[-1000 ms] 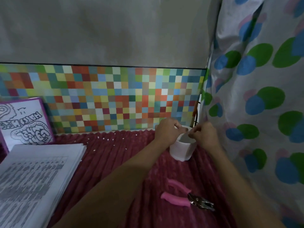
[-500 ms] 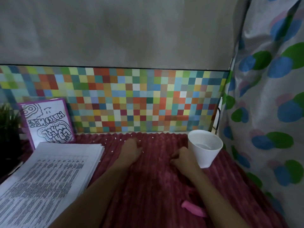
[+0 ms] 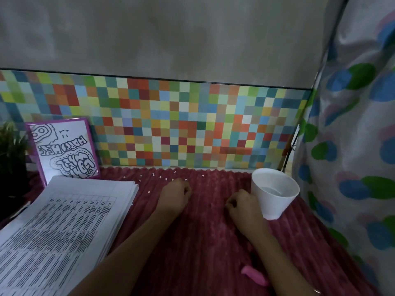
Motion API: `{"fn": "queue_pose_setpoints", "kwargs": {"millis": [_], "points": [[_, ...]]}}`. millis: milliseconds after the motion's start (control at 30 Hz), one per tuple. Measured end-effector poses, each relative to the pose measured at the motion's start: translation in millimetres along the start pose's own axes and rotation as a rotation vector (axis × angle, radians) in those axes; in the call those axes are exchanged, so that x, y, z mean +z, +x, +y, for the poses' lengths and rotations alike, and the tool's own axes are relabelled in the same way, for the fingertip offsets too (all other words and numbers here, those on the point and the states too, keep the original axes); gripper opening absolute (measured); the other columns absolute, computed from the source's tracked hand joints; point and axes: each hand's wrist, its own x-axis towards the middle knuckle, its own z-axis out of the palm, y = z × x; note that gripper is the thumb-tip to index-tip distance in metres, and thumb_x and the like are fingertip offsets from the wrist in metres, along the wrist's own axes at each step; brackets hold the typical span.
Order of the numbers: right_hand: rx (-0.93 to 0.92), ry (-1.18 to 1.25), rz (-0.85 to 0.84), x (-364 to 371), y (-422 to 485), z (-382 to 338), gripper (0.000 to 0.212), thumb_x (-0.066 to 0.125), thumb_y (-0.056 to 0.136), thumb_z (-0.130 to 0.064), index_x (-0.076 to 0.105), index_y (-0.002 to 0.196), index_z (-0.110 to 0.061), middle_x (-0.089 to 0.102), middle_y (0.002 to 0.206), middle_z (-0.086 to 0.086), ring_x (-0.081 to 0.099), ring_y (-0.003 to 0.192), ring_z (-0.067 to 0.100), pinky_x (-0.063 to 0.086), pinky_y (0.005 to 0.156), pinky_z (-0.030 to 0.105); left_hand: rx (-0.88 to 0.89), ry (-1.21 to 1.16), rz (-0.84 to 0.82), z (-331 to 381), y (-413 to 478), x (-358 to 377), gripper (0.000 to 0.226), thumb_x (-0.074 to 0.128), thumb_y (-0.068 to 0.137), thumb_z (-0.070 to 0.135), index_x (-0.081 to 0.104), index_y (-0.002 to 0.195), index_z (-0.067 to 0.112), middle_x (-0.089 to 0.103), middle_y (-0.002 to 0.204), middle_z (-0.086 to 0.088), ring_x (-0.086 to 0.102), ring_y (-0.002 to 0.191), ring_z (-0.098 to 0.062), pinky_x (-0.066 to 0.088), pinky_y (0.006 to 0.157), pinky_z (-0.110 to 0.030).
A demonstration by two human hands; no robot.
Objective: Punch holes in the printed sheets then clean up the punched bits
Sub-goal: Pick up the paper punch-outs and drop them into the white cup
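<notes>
Head view shows both hands resting on a ribbed red cloth (image 3: pixel 203 242). The left hand (image 3: pixel 174 196) is curled, fingertips down among scattered white punched bits (image 3: pixel 165 178); whether it pinches one cannot be told. The right hand (image 3: pixel 242 205), loosely curled, lies just beside a white cup (image 3: pixel 274 194). The printed sheets (image 3: pixel 64 227) are stacked at left; a pink punch handle (image 3: pixel 254 278) shows near the right forearm.

Open stretch of red ribbed cloth (image 3: pixel 203 242) between the paper stack (image 3: pixel 64 221) on the left and the white cup (image 3: pixel 274 193) on the right, only tiny paper dots (image 3: pixel 162 177) scattered there. Back is walled off by the checkered panel (image 3: pixel 171 124), right side by the spotted curtain (image 3: pixel 352 146). Pink handle (image 3: pixel 254 275) lies near the front edge.
</notes>
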Motion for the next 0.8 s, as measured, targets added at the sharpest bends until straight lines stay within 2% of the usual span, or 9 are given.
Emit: {"fn": "queue_pose_setpoints", "kwargs": {"millis": [133, 233, 300, 433, 567, 600, 667, 733, 800], "points": [[-0.055, 0.120, 0.211, -48.4, -4.6, -22.3, 0.015, 0.063, 0.088, -0.011, 0.072, 0.076, -0.008, 0.063, 0.083, 0.002, 0.055, 0.072, 0.012, 0.038, 0.067, 0.024, 0.044, 0.058, -0.016, 2.9, 0.2, -3.3, 0.021, 0.046, 0.098, 0.016, 0.064, 0.090, 0.008, 0.064, 0.096, -0.007, 0.062, 0.085, -0.024, 0.050, 0.080, -0.037], [-0.004, 0.200, 0.405, -99.0, -0.2, -15.8, 0.009, 0.067, 0.084, -0.010, 0.074, 0.078, -0.010, 0.065, 0.082, -0.001, 0.059, 0.073, 0.015, 0.042, 0.069, 0.027, -0.033, -0.147, 0.043, 8.8, 5.6, -18.0, 0.022, 0.050, 0.097, 0.013, 0.062, 0.081, 0.007, 0.062, 0.084, -0.004, 0.056, 0.073, -0.016, 0.050, 0.078, -0.036], [0.062, 0.220, 0.466, -124.5, 5.2, 1.1, 0.008, 0.069, 0.082, -0.007, 0.076, 0.078, -0.008, 0.065, 0.077, -0.002, 0.059, 0.071, 0.014, 0.042, 0.065, 0.025, -0.002, -0.260, 0.112, 30.1, 11.4, -27.9, 0.020, 0.053, 0.097, 0.015, 0.061, 0.080, 0.008, 0.059, 0.081, -0.002, 0.052, 0.071, -0.011, 0.046, 0.073, -0.031], [0.230, 0.170, 0.370, -126.7, 17.1, 40.3, 0.009, 0.069, 0.081, -0.007, 0.078, 0.080, -0.009, 0.069, 0.072, 0.002, 0.064, 0.069, 0.020, 0.044, 0.061, 0.027, 0.207, -0.404, 0.084, 102.5, 21.2, -31.1, 0.023, 0.059, 0.094, 0.015, 0.065, 0.080, -0.002, 0.059, 0.081, -0.004, 0.051, 0.076, -0.013, 0.032, 0.067, -0.023], [0.216, 0.004, 0.176, -108.3, 22.9, 54.7, 0.014, 0.065, 0.084, -0.006, 0.079, 0.086, -0.008, 0.076, 0.085, 0.005, 0.067, 0.073, 0.020, 0.051, 0.061, 0.030, 0.381, -0.421, -0.129, 152.1, 29.3, -9.5, 0.027, 0.057, 0.091, 0.013, 0.067, 0.076, -0.007, 0.066, 0.084, -0.020, 0.059, 0.080, -0.029, 0.042, 0.073, -0.035], [0.215, -0.003, 0.161, -106.9, 23.0, 55.2, 0.012, 0.067, 0.084, -0.007, 0.079, 0.086, -0.008, 0.076, 0.087, 0.005, 0.068, 0.074, 0.019, 0.053, 0.063, 0.030, 0.397, -0.401, -0.173, 157.5, 30.3, -3.3, 0.026, 0.056, 0.090, 0.012, 0.069, 0.073, -0.004, 0.066, 0.081, -0.019, 0.060, 0.080, -0.030, 0.043, 0.074, -0.038], [0.246, 0.029, 0.168, -105.2, 21.9, 56.5, 0.005, 0.076, 0.079, -0.011, 0.079, 0.082, -0.008, 0.075, 0.081, 0.005, 0.067, 0.071, 0.017, 0.055, 0.063, 0.032, 0.404, -0.356, -0.170, 163.9, 29.4, 5.5, 0.018, 0.060, 0.086, 0.013, 0.072, 0.072, 0.016, 0.065, 0.079, -0.010, 0.063, 0.081, -0.027, 0.048, 0.074, -0.040], [0.291, 0.042, 0.181, -103.0, 21.0, 59.7, 0.002, 0.078, 0.076, -0.010, 0.078, 0.077, -0.012, 0.073, 0.079, 0.005, 0.067, 0.070, 0.018, 0.057, 0.064, 0.035, 0.364, -0.369, -0.113, 166.0, 28.6, 10.2, 0.003, 0.073, 0.079, 0.016, 0.075, 0.079, 0.015, 0.067, 0.090, -0.003, 0.062, 0.089, -0.021, 0.047, 0.080, -0.037], [0.282, 0.043, 0.189, -98.3, 20.3, 62.3, 0.028, 0.066, 0.077, 0.002, 0.077, 0.073, -0.023, 0.071, 0.094, 0.008, 0.065, 0.084, 0.024, 0.059, 0.072, 0.040, 0.321, -0.400, -0.064, 164.9, 28.7, 11.3, 0.009, 0.081, 0.072, 0.020, 0.074, 0.074, 0.015, 0.067, 0.091, 0.000, 0.059, 0.092, -0.021, 0.048, 0.083, -0.038]]}}
